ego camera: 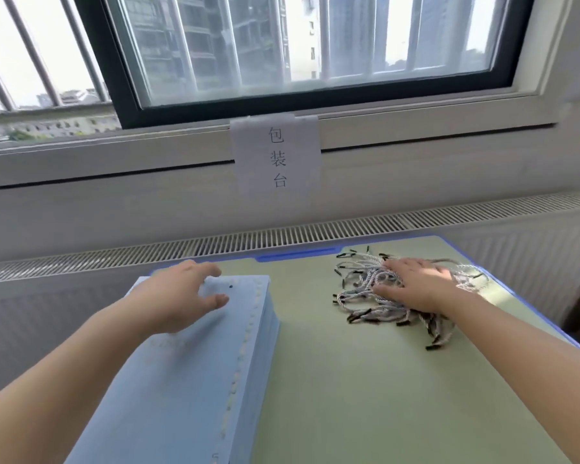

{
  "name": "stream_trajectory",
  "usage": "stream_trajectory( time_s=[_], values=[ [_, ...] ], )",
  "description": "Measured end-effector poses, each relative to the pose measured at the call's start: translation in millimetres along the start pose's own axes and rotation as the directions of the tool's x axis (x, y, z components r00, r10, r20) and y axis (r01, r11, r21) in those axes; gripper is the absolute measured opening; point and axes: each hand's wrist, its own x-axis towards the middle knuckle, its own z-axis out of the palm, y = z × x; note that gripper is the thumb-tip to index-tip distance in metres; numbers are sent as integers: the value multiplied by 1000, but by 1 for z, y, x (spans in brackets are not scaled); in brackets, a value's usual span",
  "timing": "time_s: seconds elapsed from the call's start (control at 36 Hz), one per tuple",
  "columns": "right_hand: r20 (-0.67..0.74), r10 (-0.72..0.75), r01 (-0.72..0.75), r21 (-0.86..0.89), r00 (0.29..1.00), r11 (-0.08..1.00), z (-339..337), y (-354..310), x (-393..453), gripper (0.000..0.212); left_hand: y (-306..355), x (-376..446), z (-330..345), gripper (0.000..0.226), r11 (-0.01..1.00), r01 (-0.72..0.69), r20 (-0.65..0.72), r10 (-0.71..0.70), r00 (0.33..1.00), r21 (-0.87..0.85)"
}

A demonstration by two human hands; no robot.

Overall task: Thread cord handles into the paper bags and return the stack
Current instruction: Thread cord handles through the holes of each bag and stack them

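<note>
The person's left hand [181,296] hovers over the far end of the stack of paper bags [188,363]; its fingers [211,271] are spread wide and a little bent, with the thumb apart from them, and they hold nothing; it looks as if they are about to take the top bag. The blue stack lies on the green mat [349,380] of the bench, under and behind this hand; a small dark hole [231,287] shows in the top bag, just between the thumb and the other fingers.

The right hand [416,283] lies flat on the pile of cord handles [382,296]; its fingers are straight and press down on the cords, not curled round any; the cords spread out on all sides of this hand, with black tips sticking out.

To do this step well, the right hand should probably pick just one cord, by its black tip, so the pile does not tangle; the left hand should lift only the top bag and keep the hole easy to see; going slow would likely help the tip find the hole.
</note>
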Motion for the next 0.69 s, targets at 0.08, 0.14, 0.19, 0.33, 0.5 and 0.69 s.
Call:
stream_trajectory(
  time_s=[0.08, 0.14, 0.19, 0.33, 0.5, 0.69],
  values=[
    [-41, -39, 37, -48, 998, 998, 1, 0, -18, 68, -5, 4, 2, 51, 1000, 8, 4, -8, 1000, -18],
    [-60, -70, 65, -91, 996, 994, 0, 0, -35, 65, -8, 5, 4, 56, 999, 30, 19, -30, 999, -40],
    [-59, -104, 98, -104, 993, 990, 0, 0, -52, 63, -13, 6, 5, 64, 995, 73, 25, -72, 997, -69],
    [-10, -130, 129, -89, 991, 988, 3, 3, -87, 60, -32, 1, 7, 87, 951, 213, 39, -210, 977, -225],
    [-181, -88, 48, -215, 980, 976, -8, -10, -102, 45, -45, -10, 7, 107, 865, 325, 34, -338, 941, -383],
    [-237, -132, 101, -137, 963, 985, -9, -36, -89, 40, -50, -7, 11, 111, 816, 388, -97, -468, 878, -429]
  ],
)
